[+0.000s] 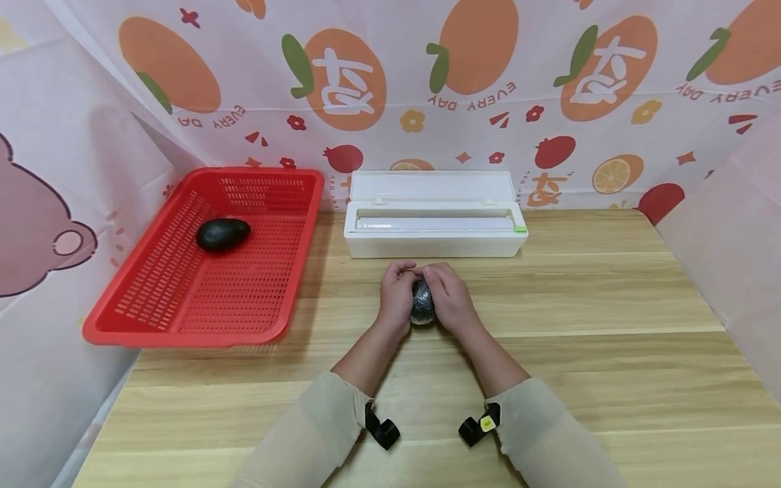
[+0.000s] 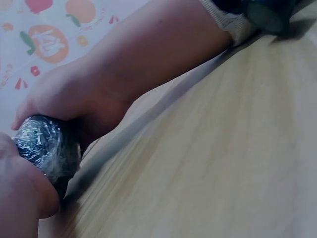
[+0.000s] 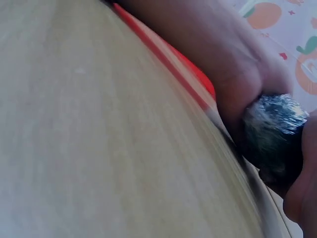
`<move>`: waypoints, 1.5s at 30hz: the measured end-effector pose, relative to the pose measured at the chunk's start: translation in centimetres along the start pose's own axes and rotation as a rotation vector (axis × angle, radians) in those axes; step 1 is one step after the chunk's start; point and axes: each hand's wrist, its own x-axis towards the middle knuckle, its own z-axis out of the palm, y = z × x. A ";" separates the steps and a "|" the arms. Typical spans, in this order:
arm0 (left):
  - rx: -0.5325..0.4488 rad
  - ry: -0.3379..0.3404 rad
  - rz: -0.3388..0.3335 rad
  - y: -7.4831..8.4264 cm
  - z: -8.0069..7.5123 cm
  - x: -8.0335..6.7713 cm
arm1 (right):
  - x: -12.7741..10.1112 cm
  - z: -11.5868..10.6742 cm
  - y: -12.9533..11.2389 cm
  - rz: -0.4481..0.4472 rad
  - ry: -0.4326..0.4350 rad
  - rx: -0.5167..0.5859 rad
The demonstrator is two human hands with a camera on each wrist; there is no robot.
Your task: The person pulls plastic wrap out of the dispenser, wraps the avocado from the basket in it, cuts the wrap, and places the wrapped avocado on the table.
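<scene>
Both grips clenched around wrapped avocado (image 1: 422, 302): left hand (image 1: 397, 295) and right hand (image 1: 448, 298) cupping opposite sides, resting on bench (image 1: 579, 352).

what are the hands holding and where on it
Both hold one dark oval fruit wrapped in shiny clear film: the left hand cups its left side, the right hand its right side, fingers curled over the top.
</scene>
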 end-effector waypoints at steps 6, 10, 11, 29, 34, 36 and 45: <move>-0.065 -0.025 0.036 -0.3 0.1 0.0 | -0.3 0.2 -0.6 -0.040 0.126 0.043; -0.071 -0.070 0.092 -0.1 0.0 -0.1 | -0.2 0.0 -0.7 -0.050 0.184 0.061; -0.066 -0.081 0.113 -0.1 0.1 -0.1 | -0.1 -0.1 -0.5 -0.044 0.202 0.059; 0.508 -0.299 0.179 -0.1 0.0 -1.1 | 0.1 -1.0 -0.7 0.056 0.133 0.236; 0.293 -0.245 0.107 0.0 0.2 -0.8 | 0.0 -0.8 -0.8 -0.037 0.091 0.276; 0.170 -0.255 0.053 0.1 0.3 -0.7 | 0.0 -0.7 -0.7 -0.079 0.092 0.239; -0.358 -0.309 -0.240 0.9 0.0 -0.2 | 0.1 -0.7 -0.7 -0.088 0.041 0.264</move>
